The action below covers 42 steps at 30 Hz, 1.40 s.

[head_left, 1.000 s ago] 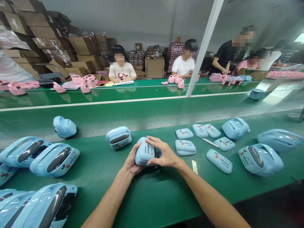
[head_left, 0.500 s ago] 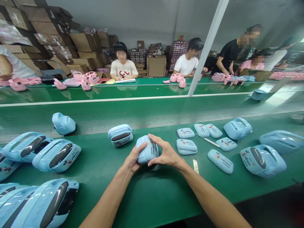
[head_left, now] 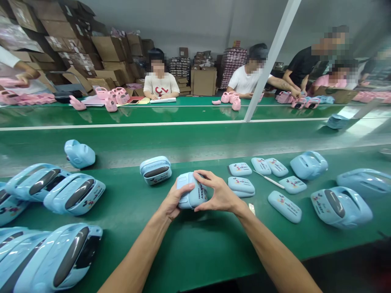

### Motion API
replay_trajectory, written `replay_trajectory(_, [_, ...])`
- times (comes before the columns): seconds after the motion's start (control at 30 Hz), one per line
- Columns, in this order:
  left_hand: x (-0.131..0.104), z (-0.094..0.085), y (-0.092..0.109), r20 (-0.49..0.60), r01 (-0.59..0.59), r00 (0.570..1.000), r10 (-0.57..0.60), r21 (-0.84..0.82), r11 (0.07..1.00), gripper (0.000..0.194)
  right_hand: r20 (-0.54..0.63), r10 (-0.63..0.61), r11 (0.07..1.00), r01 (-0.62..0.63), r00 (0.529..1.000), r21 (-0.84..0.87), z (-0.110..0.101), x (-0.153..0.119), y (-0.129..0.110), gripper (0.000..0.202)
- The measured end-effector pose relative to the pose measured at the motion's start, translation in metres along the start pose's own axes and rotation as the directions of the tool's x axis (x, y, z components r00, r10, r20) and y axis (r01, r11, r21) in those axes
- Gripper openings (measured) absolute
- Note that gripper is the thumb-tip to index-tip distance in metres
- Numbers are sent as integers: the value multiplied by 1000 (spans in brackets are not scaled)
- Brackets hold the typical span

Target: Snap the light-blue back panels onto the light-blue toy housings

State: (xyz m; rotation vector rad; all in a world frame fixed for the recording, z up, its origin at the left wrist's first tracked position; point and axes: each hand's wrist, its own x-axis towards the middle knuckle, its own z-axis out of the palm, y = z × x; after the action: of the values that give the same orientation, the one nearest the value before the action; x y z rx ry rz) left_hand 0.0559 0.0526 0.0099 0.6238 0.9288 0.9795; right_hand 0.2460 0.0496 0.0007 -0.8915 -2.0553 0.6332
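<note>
The left hand point(head_left: 171, 200) and the right hand point(head_left: 220, 195) both grasp one small rounded light-blue plastic case point(head_left: 192, 194), thumb of the left on its top, fingers point(head_left: 207, 176) of the right curled over its far edge. The case is held just above the green table point(head_left: 195, 248), near the middle. At 11 o'clock from it lies a closed blue case with a dark oval window point(head_left: 155, 169). At 2 o'clock lie several flat blue printed lids point(head_left: 241, 185) and a thin white stick point(head_left: 269, 179). At 9 o'clock rest bigger blue shells point(head_left: 75, 193).
</note>
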Motion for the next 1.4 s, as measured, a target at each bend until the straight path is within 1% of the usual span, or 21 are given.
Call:
replay_trajectory(0.13, [-2,0,2,-15,-21,1000,21,30,999,61,5,-12,1000,12,1000,0,1,0,1,104])
replay_trajectory(0.3, [-6,5,3,-92,-134,986,141,78,988,72,5,-31,999,31,1000,20,4,0,2,104])
replay_trajectory(0.37, [-6,7,2,-93,-161,981,168,87,983,69,3,-36,999,36,999,26,5,0,2,105])
replay_trajectory(0.47, [-5,7,0,-82,-166,982,171,70,984,62,0,-26,999,26,1000,39,8,1,1,106])
replay_trajectory(0.63, [-1,5,0,-73,-132,988,134,25,991,62,-17,36,998,-35,999,58,13,1,0,107])
replay_trajectory(0.87, [5,0,-3,-57,-128,990,126,-25,992,58,-33,123,986,-119,992,117,20,2,-4,108])
replay_trajectory(0.97, [9,-1,-5,-67,-104,993,100,-66,992,55,-37,151,981,-145,988,128,22,4,-3,108])
replay_trajectory(1.03, [10,-1,-4,-52,-57,997,52,-108,993,52,-16,155,978,-151,988,143,20,6,0,106])
replay_trajectory(1.1, [11,-1,-3,15,69,998,-67,-156,985,45,41,155,971,-160,987,179,15,7,4,98])
replay_trajectory(1.17, [11,0,-1,97,209,976,-194,-187,960,37,100,158,957,-177,982,229,10,7,7,86])
replay_trajectory(1.2, [11,0,-1,126,255,964,-234,-195,947,34,114,161,950,-186,980,253,8,6,9,82])
replay_trajectory(1.27, [12,-1,-1,151,283,955,-255,-205,937,32,115,183,933,-210,976,294,7,5,11,80])
replay_trajectory(1.4, [15,-4,-4,137,286,955,-262,-205,936,30,123,261,892,-288,957,349,9,3,13,85])
